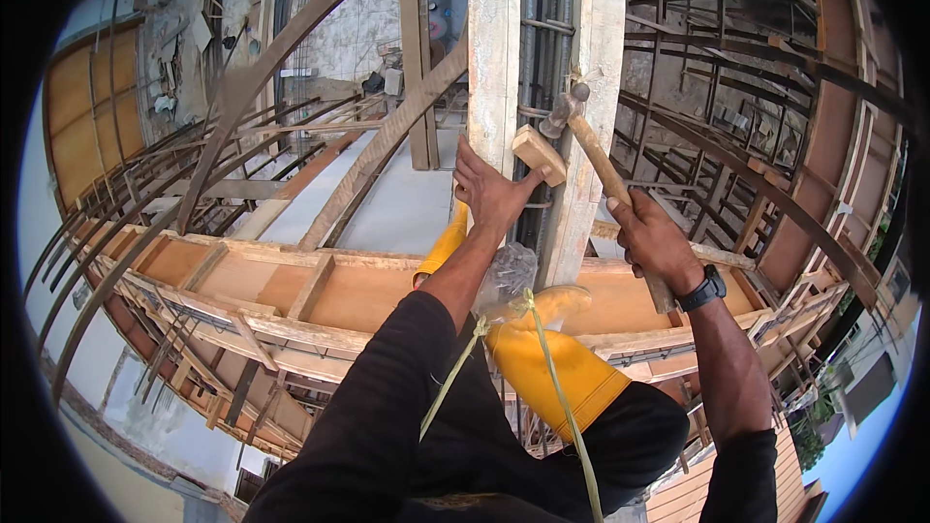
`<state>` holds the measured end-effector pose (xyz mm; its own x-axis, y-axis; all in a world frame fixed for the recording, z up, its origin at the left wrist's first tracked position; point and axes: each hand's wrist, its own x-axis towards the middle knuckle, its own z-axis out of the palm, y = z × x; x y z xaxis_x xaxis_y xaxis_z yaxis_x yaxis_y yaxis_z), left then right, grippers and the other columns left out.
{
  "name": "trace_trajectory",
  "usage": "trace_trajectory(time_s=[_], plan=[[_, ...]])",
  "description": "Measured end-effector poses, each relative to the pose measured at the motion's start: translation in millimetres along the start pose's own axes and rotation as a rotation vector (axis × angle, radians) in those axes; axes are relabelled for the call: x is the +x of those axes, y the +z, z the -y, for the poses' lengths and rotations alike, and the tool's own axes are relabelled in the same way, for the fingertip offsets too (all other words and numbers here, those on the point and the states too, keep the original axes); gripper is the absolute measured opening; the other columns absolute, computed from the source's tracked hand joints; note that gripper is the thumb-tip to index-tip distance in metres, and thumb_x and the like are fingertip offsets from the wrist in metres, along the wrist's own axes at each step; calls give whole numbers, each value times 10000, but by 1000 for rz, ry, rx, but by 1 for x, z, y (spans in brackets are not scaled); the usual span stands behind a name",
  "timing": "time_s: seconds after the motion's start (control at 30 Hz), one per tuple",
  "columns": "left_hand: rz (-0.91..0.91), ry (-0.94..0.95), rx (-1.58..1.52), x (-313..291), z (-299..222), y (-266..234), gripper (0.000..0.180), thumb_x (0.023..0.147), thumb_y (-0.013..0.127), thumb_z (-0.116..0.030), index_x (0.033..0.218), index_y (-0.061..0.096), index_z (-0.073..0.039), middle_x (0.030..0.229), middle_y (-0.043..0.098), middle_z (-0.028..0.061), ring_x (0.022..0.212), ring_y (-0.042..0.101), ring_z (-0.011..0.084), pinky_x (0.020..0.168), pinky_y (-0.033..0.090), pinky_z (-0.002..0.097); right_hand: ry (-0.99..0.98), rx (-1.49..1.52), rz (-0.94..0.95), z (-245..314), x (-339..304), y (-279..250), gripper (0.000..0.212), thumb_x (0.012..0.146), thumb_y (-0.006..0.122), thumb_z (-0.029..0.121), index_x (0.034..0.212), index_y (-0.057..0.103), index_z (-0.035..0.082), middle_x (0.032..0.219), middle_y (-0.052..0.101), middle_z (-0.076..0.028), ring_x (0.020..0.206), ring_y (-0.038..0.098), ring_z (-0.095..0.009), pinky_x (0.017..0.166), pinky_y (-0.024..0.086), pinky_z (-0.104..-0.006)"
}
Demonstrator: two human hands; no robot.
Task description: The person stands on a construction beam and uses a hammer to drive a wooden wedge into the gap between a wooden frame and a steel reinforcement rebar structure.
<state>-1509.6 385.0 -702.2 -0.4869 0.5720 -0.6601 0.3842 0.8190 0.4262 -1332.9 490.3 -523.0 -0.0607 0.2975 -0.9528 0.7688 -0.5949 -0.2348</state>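
Observation:
My right hand (656, 240) is closed around the wooden handle of a hammer (603, 167). Its metal head is over the right one of two pale upright boards (598, 29), close to a short wooden block (539, 155). The block sits across the gap between this board and the left board (493, 39). My left hand (492, 186) spans the left board, fingers at its outer edge and thumb pressed on the block. Steel bars (546, 0) run inside the gap. Below my left hand hangs a clear plastic bag (510, 276) tied with yellowish string; its contents are unclear.
Beneath me is long timber formwork (358, 298) with crosspieces. My legs, in yellow boots (542, 378), straddle the boards' lower end. Diagonal timber braces (387, 140) stand at the left. Many dark poles (717, 58) crowd the right, and a deep drop shows beyond the formwork.

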Motion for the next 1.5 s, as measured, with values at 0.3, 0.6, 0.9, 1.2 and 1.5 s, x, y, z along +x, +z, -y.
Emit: trace_trajectory(time_s=[0.3,0.6,0.9,1.2,1.5], plan=[[92,150,-136,33,1,-25,1361,694,917,-531,1600,28,-41,1497,254,294,1401,332,468,1146,386,519,-244,-204,-278,-127,-12,19,343,957,699,255,1086,490,17,662,557,-184,583,568,-358,597,478,-441],[175,134,-83,47,-1,-22,1372,657,922,-589,1579,70,-36,1466,282,297,1399,320,475,1154,359,568,-481,-576,-259,-193,47,14,480,840,763,526,893,588,82,749,659,-168,660,650,-410,598,509,-497],[90,25,-90,44,-10,-18,1317,643,919,-604,1552,149,-42,1422,311,293,1377,354,473,1100,413,545,-663,-458,-267,-194,57,21,501,902,700,541,893,607,49,697,642,-209,680,656,-432,600,509,-511],[103,-50,-46,39,-19,-27,1296,614,922,-618,1519,208,-24,1356,357,262,1280,465,462,1059,456,521,-379,-210,-304,-159,-3,-5,584,985,603,558,833,563,-4,569,492,-157,536,498,-310,550,402,-430],[165,-39,-78,41,-23,-33,1289,642,900,-634,1507,196,13,1380,349,261,1356,372,452,1116,392,532,-280,97,-315,-120,-64,-8,431,1062,553,443,976,584,22,623,455,26,562,408,-69,508,362,-273]])
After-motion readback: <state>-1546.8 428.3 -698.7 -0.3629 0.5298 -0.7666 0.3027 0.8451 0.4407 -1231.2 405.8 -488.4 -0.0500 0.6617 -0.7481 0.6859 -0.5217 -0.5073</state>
